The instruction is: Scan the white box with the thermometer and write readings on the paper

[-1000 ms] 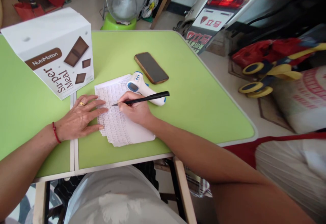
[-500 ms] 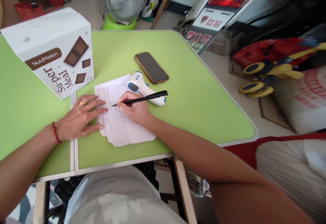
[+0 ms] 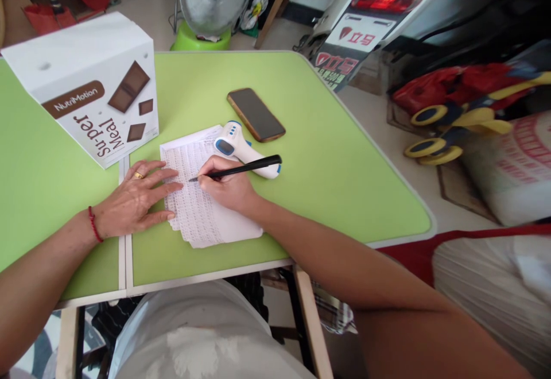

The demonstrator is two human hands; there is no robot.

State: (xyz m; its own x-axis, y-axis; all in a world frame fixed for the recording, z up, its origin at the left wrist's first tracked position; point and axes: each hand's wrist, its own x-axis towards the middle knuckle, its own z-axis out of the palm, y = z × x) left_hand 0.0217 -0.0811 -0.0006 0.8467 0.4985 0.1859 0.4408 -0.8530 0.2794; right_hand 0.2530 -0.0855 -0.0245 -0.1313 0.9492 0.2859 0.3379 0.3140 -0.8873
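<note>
My right hand (image 3: 228,184) grips a black pen (image 3: 249,165), its tip at the written lines of a paper sheet (image 3: 202,218). Rows of small handwriting cover the sheet's left side, while its lower right part is blank. My left hand (image 3: 140,195) lies flat with fingers spread, the fingertips resting on the left edge of the paper. Just beyond the pen, a white and blue infrared thermometer (image 3: 241,144) lies partly on the paper's upper right corner. Part of the sheet is hidden under my right hand.
A smartphone (image 3: 256,113) lies behind the thermometer on the green table (image 3: 336,178). At the left stands a white NutriMotion box (image 3: 94,97). Past the table are a fan (image 3: 217,0), a white scooter (image 3: 379,6) and a sack (image 3: 512,166).
The pen's upper end has dipped very slightly in my right hand. My left hand, the paper and the other things stay in place.
</note>
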